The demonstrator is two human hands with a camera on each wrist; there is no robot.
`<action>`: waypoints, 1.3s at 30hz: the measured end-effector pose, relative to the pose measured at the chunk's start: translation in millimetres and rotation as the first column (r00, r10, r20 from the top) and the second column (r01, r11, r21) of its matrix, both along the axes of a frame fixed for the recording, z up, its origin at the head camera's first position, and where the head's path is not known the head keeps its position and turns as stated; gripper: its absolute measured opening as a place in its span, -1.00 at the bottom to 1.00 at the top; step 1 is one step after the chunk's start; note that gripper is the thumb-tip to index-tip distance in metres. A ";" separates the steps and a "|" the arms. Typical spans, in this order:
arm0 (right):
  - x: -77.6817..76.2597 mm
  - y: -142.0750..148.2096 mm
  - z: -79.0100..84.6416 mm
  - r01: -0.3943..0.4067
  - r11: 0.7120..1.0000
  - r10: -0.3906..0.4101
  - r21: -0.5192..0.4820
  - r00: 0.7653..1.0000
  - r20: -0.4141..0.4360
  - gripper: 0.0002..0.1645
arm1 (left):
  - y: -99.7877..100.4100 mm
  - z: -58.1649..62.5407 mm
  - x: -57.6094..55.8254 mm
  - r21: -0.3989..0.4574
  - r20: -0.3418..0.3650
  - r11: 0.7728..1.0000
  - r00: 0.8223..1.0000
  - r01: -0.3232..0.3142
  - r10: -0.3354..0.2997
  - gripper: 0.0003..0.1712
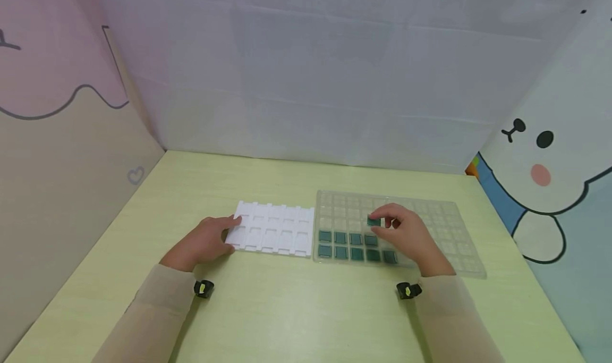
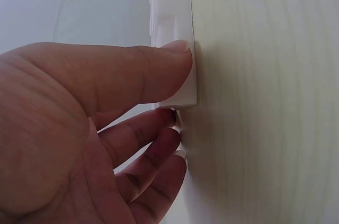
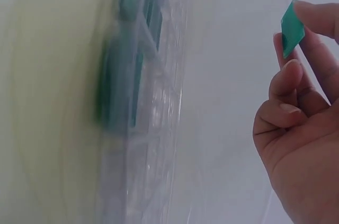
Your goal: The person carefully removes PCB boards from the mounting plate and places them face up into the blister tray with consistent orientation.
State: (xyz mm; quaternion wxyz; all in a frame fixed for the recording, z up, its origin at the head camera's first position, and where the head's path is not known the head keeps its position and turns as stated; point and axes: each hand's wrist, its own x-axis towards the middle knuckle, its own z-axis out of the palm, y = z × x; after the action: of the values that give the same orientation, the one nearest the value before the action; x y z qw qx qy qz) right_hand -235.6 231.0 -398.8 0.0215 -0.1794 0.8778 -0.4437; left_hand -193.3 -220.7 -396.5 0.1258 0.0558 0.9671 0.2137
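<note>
My left hand (image 1: 210,239) grips the left end of a white plastic tray (image 1: 277,229) with shallow recesses, which lies flat on the table. In the left wrist view the thumb (image 2: 164,73) lies along the tray's edge and the other fingers bend round its corner. Over a clear plastic tray (image 1: 442,226), my right hand (image 1: 408,236) pinches a small green square chip (image 3: 292,27) between thumb and fingertips. The chip is held above the pockets, apart from the tray. Similar green chips (image 1: 356,239) sit in the two rows of pockets nearest me, towards the left.
Both trays lie side by side on a pale wood-grain table (image 1: 287,310). A whitish cloth (image 1: 311,86) hangs behind the table's back edge. Printed cartoon panels (image 1: 540,155) stand at left and right. A black band (image 1: 409,290) is on each wrist.
</note>
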 end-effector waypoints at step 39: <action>-6.3 27.9 -14.3 -0.021 0.995 0.017 0.096 0.999 0.039 -0.80 | -0.1 0.1 -1.2 0.003 0.004 1.000 1.000 0.006 -0.006 -0.15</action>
State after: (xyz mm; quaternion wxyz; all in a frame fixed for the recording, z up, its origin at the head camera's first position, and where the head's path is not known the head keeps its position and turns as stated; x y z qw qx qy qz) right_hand -241.9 259.0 -413.1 0.0512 -0.1780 0.8958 -0.4040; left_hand -194.5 -220.8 -396.5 0.1285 0.0583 0.9664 0.2147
